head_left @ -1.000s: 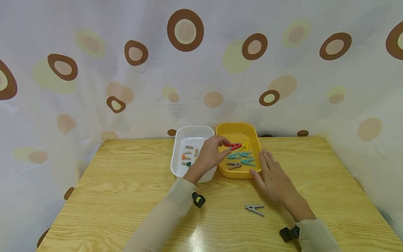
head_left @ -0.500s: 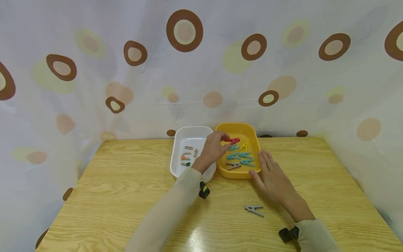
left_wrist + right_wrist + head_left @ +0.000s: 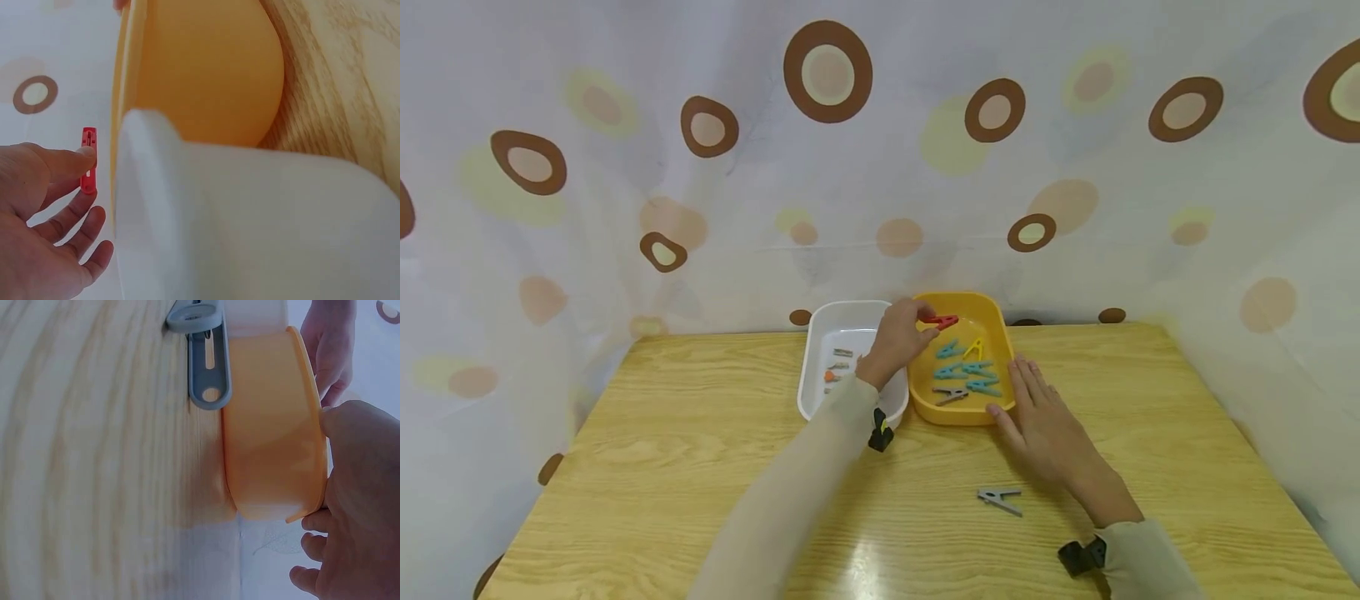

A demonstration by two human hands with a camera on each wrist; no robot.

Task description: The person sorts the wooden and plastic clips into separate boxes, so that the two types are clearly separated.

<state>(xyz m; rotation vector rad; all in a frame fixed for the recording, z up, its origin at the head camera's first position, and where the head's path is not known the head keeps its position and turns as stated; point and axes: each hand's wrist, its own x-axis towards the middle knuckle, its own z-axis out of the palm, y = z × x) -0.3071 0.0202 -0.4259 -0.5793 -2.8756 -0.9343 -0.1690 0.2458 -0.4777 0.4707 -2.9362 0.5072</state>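
My left hand (image 3: 897, 340) pinches a red clothespin (image 3: 943, 322) between thumb and fingers, over the left back part of the yellow tray (image 3: 953, 416). In the left wrist view the same red clothespin (image 3: 89, 160) stands beyond the trays' rims, held at the fingertips. My right hand (image 3: 1045, 425) rests against the front right corner of the yellow tray, fingers extended along its side and thumb at the front rim. Inside that tray lie several teal clothespins (image 3: 978, 367), a yellow clothespin (image 3: 973, 349) and a grey-brown clothespin (image 3: 951, 394).
A white tray (image 3: 807, 379) stands left of the yellow one, holding several small wooden clothespins (image 3: 843, 352), partly hidden by my left arm. On the wooden table (image 3: 700, 433) in front lies a grey clothespin (image 3: 1000, 499). A patterned curtain (image 3: 880, 167) hangs behind.
My left hand has moved back and slightly left with the red clothespin, uncovering a teal clothespin in the yellow tray. The right hand keeps its place at the corner. The head view has shifted slightly.
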